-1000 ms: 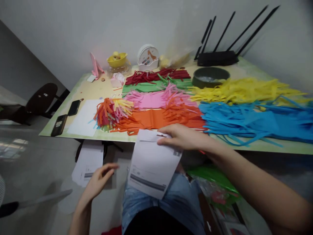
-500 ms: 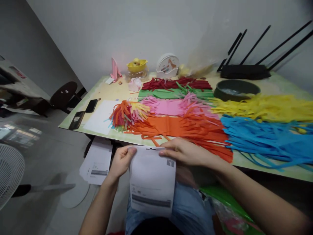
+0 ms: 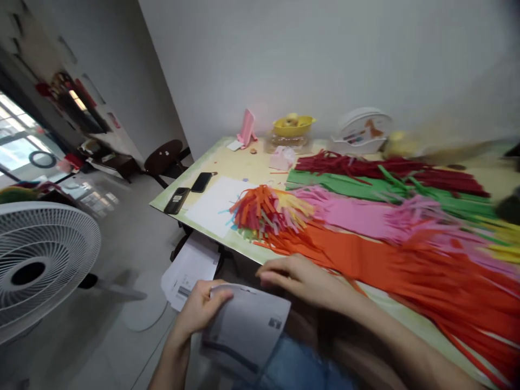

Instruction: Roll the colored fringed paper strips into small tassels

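My left hand (image 3: 208,306) pinches the top left corner of a white printed card (image 3: 247,325) with a hang slot in its upper edge. The card tilts above my lap, and its lower part is blurred. Just beyond the card's top right, my right hand (image 3: 290,276) is off it, fingers loosely bent with nothing visible in them. A stack of similar white cards (image 3: 195,268) lies left of my left hand, below the table edge. On the table, a multicoloured fringed tissue bundle (image 3: 264,211) rests partly on a white sheet (image 3: 211,208), beside orange fringed strips (image 3: 365,260).
Pink (image 3: 353,214), green (image 3: 337,184) and dark red (image 3: 353,165) fringed strips lie farther back. Two phones (image 3: 201,182) sit near the left edge. A yellow bowl (image 3: 294,127) and pink stand (image 3: 247,127) are at the wall. A white fan (image 3: 49,265) stands at left.
My right hand has let go of the card's top edge. The card, now in my left hand alone, has tilted. The view has turned left, bringing more of the fan and room into sight.
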`<state>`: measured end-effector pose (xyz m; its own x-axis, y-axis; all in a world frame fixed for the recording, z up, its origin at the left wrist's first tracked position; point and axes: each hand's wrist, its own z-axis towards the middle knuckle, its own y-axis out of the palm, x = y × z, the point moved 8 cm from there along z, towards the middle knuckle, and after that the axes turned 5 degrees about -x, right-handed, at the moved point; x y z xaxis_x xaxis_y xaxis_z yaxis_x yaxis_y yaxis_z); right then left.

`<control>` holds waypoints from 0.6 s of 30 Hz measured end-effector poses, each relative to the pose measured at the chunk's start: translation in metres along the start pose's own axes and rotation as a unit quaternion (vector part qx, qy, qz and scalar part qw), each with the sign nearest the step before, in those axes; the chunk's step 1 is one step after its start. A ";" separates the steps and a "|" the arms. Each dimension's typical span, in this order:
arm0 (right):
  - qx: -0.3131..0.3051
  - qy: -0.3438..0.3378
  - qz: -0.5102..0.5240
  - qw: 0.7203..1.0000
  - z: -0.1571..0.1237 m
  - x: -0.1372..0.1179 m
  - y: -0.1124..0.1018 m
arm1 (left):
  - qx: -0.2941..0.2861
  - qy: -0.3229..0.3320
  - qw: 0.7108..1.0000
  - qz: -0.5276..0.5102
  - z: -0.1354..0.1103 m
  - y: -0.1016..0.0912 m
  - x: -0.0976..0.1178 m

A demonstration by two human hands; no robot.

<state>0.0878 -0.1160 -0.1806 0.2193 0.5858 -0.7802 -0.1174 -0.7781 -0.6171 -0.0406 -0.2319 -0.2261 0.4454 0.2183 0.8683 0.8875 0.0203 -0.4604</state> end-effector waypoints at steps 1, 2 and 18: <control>0.033 -0.002 -0.024 0.999 0.021 0.001 -0.002 | -0.008 -0.006 0.999 0.030 -0.002 -0.007 -0.006; 0.067 -0.005 -0.061 0.996 0.043 0.002 -0.003 | -0.011 -0.012 0.998 0.058 -0.002 -0.013 -0.012; 0.122 -0.130 -0.262 0.949 0.134 0.043 0.067 | 0.032 0.038 0.957 0.284 0.072 -0.077 -0.064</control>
<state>-0.0408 -0.1122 -0.2691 0.0671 0.9381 -0.3398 -0.2861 -0.3082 -0.9073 -0.1461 -0.1771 -0.2598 0.8638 0.1405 0.4838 0.4911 -0.0206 -0.8708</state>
